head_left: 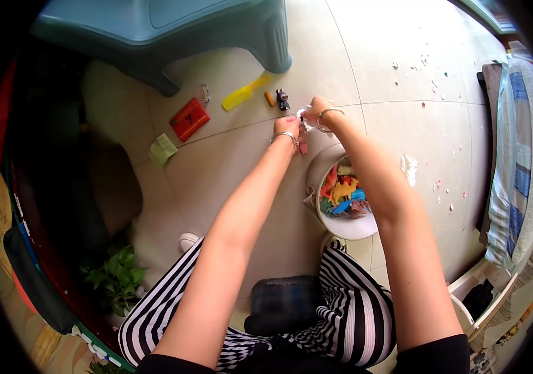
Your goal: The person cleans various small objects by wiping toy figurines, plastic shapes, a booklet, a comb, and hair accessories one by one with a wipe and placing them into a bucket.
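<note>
My left hand (287, 126) and my right hand (319, 110) meet low over the tiled floor, arms stretched forward. Both have closed fingers on a crumpled white piece (307, 121), thin like tissue or plastic; its exact kind cannot be made out. A small dark spot shows between the fingertips. Just below the hands lies a small reddish block (303, 148). Beyond my left hand stand a small dark figurine (283, 100) and an orange stick (270, 99). Under my right forearm sits a round whitish bin (314, 181) holding several colourful toy animals (343, 190).
Left of the hands lie a yellow flat tool (244, 93), a red box (189, 119), a small brush-like item (202, 93) and a pale green paper (162, 150). A blue-grey plastic stool (216, 40) stands behind. Scraps (439, 190) litter the right floor; a plant (116, 274) grows at left.
</note>
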The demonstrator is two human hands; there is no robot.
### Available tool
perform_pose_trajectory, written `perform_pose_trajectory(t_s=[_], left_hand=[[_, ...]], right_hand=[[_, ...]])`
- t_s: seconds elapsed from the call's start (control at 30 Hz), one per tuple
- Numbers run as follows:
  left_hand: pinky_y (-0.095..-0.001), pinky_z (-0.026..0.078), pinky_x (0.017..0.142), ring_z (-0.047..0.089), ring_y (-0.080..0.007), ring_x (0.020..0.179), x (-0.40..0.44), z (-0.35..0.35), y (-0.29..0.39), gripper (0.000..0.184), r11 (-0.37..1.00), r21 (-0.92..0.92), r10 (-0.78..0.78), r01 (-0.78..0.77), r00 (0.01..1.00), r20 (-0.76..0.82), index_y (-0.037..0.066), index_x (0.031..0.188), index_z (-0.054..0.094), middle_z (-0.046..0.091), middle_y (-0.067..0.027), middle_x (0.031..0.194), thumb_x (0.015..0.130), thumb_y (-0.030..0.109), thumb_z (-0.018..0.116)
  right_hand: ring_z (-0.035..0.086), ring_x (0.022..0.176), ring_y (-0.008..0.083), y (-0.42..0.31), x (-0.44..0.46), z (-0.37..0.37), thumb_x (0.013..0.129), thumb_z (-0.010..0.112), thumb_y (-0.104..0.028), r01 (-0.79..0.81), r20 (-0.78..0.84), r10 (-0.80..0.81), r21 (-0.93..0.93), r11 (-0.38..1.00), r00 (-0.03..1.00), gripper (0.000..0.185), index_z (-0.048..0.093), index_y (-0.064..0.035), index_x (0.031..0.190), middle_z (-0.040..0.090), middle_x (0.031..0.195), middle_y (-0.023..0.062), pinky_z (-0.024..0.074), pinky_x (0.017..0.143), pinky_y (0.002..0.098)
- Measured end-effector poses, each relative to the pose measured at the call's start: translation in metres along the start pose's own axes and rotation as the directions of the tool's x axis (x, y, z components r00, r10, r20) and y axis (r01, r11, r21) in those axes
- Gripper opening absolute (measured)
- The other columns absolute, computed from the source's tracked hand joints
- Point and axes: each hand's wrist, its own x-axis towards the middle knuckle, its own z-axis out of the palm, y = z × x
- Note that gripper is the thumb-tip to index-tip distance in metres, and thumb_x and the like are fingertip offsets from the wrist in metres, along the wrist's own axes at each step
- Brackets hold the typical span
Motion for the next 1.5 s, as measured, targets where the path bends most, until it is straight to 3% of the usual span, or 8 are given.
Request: perform_pose_trajectory(t_s=[0.23, 0.47, 0.57, 0.67, 0.8, 0.9, 1.03, 1.5], left_hand=[[-0.0281, 0.053, 0.054, 0.059, -0.0168, 0.060, -0.069, -0.032, 0.011, 0.008, 0.914, -0.405, 0.051, -0.004, 0.993, 0.106, 0.003, 0.086, 0.052, 0.056, -0.0050, 0.074, 0.086, 0.010, 0.054], [-0.0298, 0.054, 0.071, 0.060, -0.0140, 0.074, -0.213, -0.076, 0.063, 0.009, 0.938, -0.314, 0.254, -0.148, 0.909, 0.331, 0.003, 0.092, 0.056, 0.061, -0.0046, 0.085, 0.086, 0.006, 0.052], [-0.0308, 0.052, 0.076, 0.061, -0.0145, 0.080, -0.278, -0.095, 0.091, 0.015, 0.929, -0.284, 0.347, -0.236, 0.819, 0.456, 0.002, 0.098, 0.056, 0.061, -0.0045, 0.089, 0.086, 0.005, 0.049], [-0.0300, 0.052, 0.078, 0.061, -0.0155, 0.083, -0.343, -0.116, 0.111, 0.020, 0.908, -0.253, 0.419, -0.335, 0.741, 0.524, -0.002, 0.103, 0.055, 0.061, -0.0066, 0.094, 0.085, 0.002, 0.048], [-0.0292, 0.052, 0.079, 0.061, -0.0163, 0.086, -0.414, -0.144, 0.118, 0.022, 0.898, -0.169, 0.434, -0.407, 0.749, 0.500, -0.004, 0.105, 0.054, 0.060, -0.0083, 0.096, 0.084, 0.000, 0.047], [-0.0293, 0.052, 0.079, 0.061, -0.0157, 0.084, -0.424, -0.161, 0.109, 0.023, 0.879, -0.212, 0.473, -0.426, 0.736, 0.484, -0.004, 0.105, 0.054, 0.060, -0.0079, 0.095, 0.083, -0.001, 0.047], [-0.0289, 0.052, 0.080, 0.062, -0.0153, 0.082, -0.410, -0.168, 0.092, 0.023, 0.886, -0.275, 0.462, -0.373, 0.750, 0.474, -0.005, 0.105, 0.054, 0.061, -0.0075, 0.094, 0.083, -0.001, 0.046], [-0.0299, 0.053, 0.079, 0.062, -0.0178, 0.087, -0.395, -0.184, 0.096, 0.017, 0.891, -0.231, 0.453, -0.390, 0.767, 0.454, -0.003, 0.099, 0.055, 0.061, -0.0080, 0.094, 0.086, 0.001, 0.045]], right_hand=[[0.062, 0.089, 0.0318, -0.020, -0.068, -0.013, 0.072, 0.067, -0.025, 0.178, -0.082, -0.165, 0.195, 0.965, 0.983, 0.042, 0.060, 0.0041, 0.101, 0.062, 0.096, 0.0224, 0.0484, 0.077, 0.0373], [0.060, 0.085, 0.0325, -0.053, -0.208, -0.056, 0.071, 0.063, -0.022, 0.453, -0.207, -0.406, 0.306, 0.837, 0.890, 0.030, 0.059, -0.0023, 0.094, 0.062, 0.088, 0.0203, 0.0470, 0.075, 0.0365], [0.059, 0.082, 0.0352, -0.073, -0.270, -0.071, 0.073, 0.060, -0.018, 0.614, -0.350, -0.525, 0.231, 0.754, 0.776, 0.025, 0.055, -0.0038, 0.093, 0.061, 0.087, 0.0199, 0.0466, 0.072, 0.0389], [0.056, 0.077, 0.0376, -0.103, -0.346, -0.085, 0.075, 0.055, -0.013, 0.814, -0.555, -0.703, -0.076, 0.576, 0.446, 0.021, 0.048, -0.0073, 0.094, 0.057, 0.088, 0.0158, 0.0451, 0.066, 0.0432], [0.058, 0.073, 0.0323, -0.126, -0.410, -0.088, 0.074, 0.058, -0.013, 0.704, -0.584, -0.754, -0.399, 0.588, 0.299, 0.020, 0.050, -0.0112, 0.092, 0.056, 0.085, 0.0098, 0.0477, 0.062, 0.0409], [0.058, 0.070, 0.0324, -0.127, -0.409, -0.080, 0.073, 0.058, -0.011, 0.714, -0.764, -0.593, -0.264, 0.649, 0.256, 0.018, 0.051, -0.0122, 0.090, 0.056, 0.085, 0.0081, 0.0479, 0.059, 0.0413], [0.058, 0.063, 0.0303, -0.135, -0.431, -0.036, 0.070, 0.057, -0.006, 0.764, -0.622, -0.768, -0.422, 0.489, 0.149, 0.019, 0.052, -0.0121, 0.088, 0.054, 0.081, 0.0072, 0.0479, 0.053, 0.0387], [0.059, 0.065, 0.0280, -0.154, -0.392, -0.048, 0.069, 0.059, -0.003, 0.605, -0.748, -0.623, -0.392, 0.693, 0.229, 0.019, 0.056, -0.0112, 0.086, 0.057, 0.082, 0.0063, 0.0478, 0.051, 0.0354]])
